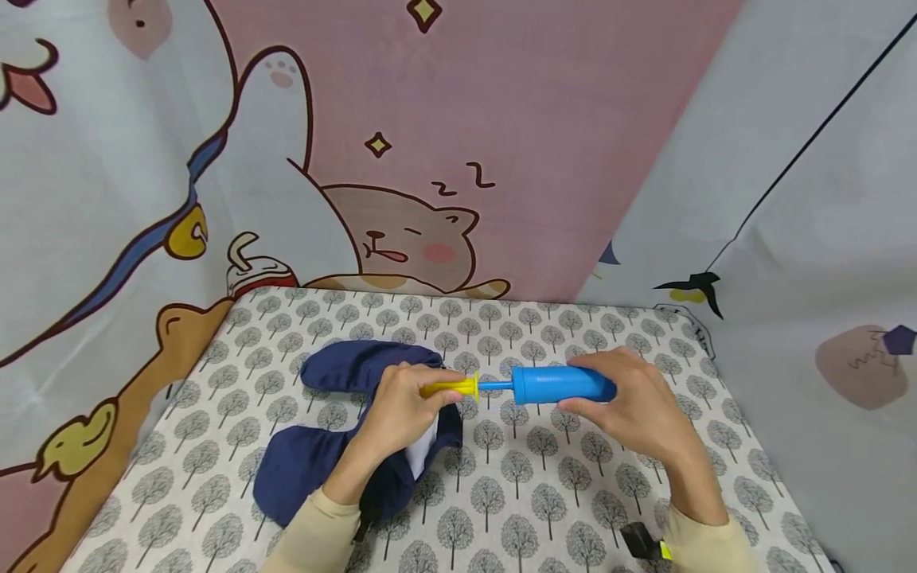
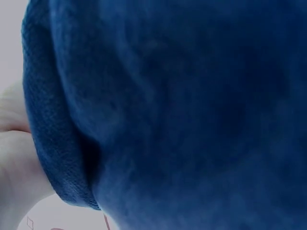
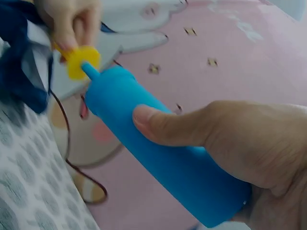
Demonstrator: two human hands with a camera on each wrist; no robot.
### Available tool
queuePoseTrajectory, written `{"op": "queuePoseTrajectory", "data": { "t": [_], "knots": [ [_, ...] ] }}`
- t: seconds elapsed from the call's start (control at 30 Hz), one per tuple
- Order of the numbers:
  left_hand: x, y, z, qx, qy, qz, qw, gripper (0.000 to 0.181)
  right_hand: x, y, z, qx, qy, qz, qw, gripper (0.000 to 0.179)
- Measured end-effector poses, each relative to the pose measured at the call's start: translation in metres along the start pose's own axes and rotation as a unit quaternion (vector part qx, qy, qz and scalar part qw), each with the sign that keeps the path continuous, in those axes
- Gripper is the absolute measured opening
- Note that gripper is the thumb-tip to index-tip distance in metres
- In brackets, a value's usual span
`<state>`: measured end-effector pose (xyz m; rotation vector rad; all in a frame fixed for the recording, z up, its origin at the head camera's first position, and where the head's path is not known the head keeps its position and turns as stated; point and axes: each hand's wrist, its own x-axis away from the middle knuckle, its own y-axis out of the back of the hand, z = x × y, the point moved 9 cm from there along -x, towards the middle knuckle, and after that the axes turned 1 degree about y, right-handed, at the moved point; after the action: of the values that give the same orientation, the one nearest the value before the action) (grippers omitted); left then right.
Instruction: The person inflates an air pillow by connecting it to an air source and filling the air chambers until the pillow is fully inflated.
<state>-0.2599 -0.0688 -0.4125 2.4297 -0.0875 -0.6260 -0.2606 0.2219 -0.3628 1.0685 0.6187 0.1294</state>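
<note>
- Navy cushion [image 1: 322, 458]: probably light and soft, best lifted by a thick lobe. It looks plush, with two rounded arms and a pale patch, and lies on the tree-print cloth [image 1: 519, 541], nearer its left edge than its right.
- Blue pump [image 1: 548, 385]: likely light, stiff plastic, a little slippery; its barrel suits a full grip. A bright cylinder, held above the cloth, right of its middle — the right hand [image 1: 637, 402] grips its right end.
- Yellow handle [image 1: 451, 387]: small, probably hard, best pinched behind its flange — the left hand [image 1: 404, 406] pinches it there.
- Blue rod [image 1: 496, 385]: thin, perhaps bendable; it joins handle to barrel.
</note>
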Motion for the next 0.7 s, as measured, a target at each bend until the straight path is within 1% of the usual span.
{"op": "queuePoseTrajectory", "data": {
  "t": [0.13,0.23,0.4,0.53,0.7],
  "knots": [
    [0.000,0.001,0.002,0.000,0.002,0.001,1.0000,0.027,0.005,0.006,-0.024,-0.005,0.001,0.010,0.9999,0.055],
    [0.000,0.001,0.004,0.001,0.004,0.002,1.0000,0.027,0.009,0.011,-0.040,-0.016,-0.009,0.022,0.9996,0.053],
    [0.001,0.001,0.006,0.000,-0.007,-0.001,1.0000,0.026,0.019,0.027,-0.060,-0.015,-0.028,0.016,0.9993,0.056],
    [0.000,0.001,0.007,0.006,-0.014,-0.003,0.9999,0.026,0.024,0.038,-0.066,-0.016,-0.028,0.000,0.9995,0.059],
    [0.000,-0.001,0.007,0.019,-0.003,0.000,0.9998,0.027,0.024,0.040,-0.062,-0.009,-0.026,-0.003,0.9996,0.058]
  ]
}}
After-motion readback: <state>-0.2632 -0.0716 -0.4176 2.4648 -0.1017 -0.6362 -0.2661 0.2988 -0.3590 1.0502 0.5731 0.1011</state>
